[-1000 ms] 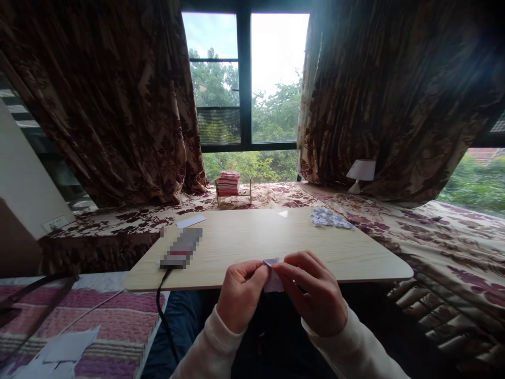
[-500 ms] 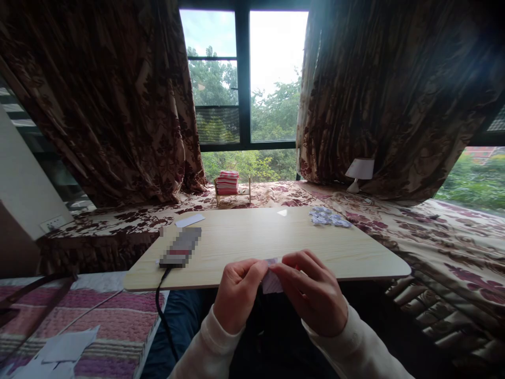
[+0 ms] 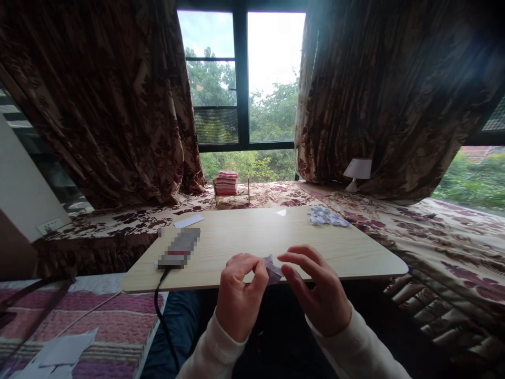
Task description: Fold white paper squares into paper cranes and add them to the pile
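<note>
Between thumb and fingers, my left hand (image 3: 241, 292) pinches a small folded piece of paper (image 3: 273, 270), pale with a greyish-purple tint. The paper is held over the near edge of the light wooden table (image 3: 236, 237). Just to its right is my right hand (image 3: 317, 287), its thumb and fingers apart with nothing between them. A small gap shows between the right fingertips and the paper. Toward the table's far right corner lies a heap of small folded papers (image 3: 327, 216).
A blurred-out dark device (image 3: 179, 248) with a black cable lies on the table's left, below a white paper strip (image 3: 189, 221). Behind are a small rack of striped cloths (image 3: 226, 183) and a lamp (image 3: 358, 169). Loose paper sheets (image 3: 67, 350) lie on the quilt at left.
My right hand has let go of the paper and moved slightly right, its fingers opening. The paper stays in my left hand and now sits turned, with a pointed top.
</note>
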Tool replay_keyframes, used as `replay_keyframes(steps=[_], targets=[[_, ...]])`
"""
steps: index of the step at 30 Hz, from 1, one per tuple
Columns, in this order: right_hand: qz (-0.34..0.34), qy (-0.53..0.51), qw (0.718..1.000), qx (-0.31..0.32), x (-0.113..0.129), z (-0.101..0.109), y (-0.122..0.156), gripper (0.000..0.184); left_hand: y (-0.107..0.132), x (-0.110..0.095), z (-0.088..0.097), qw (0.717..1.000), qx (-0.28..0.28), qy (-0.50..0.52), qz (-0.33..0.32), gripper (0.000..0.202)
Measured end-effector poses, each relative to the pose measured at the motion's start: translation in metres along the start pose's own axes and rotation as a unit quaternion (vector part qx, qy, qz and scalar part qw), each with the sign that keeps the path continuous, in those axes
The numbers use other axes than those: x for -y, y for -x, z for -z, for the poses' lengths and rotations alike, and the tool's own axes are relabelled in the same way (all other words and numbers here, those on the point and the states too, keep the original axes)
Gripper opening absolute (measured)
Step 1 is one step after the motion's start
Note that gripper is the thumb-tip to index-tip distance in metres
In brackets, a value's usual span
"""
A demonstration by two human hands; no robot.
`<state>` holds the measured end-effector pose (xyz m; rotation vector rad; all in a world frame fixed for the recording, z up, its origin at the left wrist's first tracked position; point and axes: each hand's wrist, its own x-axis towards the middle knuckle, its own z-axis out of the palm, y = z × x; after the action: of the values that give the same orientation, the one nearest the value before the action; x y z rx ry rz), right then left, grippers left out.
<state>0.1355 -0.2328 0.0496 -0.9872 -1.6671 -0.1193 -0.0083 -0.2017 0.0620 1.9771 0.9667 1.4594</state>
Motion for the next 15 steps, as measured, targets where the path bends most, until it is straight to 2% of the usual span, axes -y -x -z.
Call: replay_keyframes(steps=[5, 10, 15], targets=[[-0.030, -0.040, 0.999, 0.020, -0.0027, -0.0054, -0.0009, 0.007, 0.0006, 0.0005, -0.0007, 1.000, 0.001, -0.009, -0.025, 0.025], [-0.009, -0.039, 0.999, 0.018, -0.0036, -0.0051, -0.0013, 0.007, 0.0010, 0.0029, 0.0004, 0.998, 0.025, 0.048, 0.022, 0.019], [-0.026, -0.059, 0.998, 0.025, -0.0012, -0.0022, -0.0035, 0.007, 0.0000, 0.0050, 0.0004, 0.990, 0.045, 0.121, 0.049, 0.015]])
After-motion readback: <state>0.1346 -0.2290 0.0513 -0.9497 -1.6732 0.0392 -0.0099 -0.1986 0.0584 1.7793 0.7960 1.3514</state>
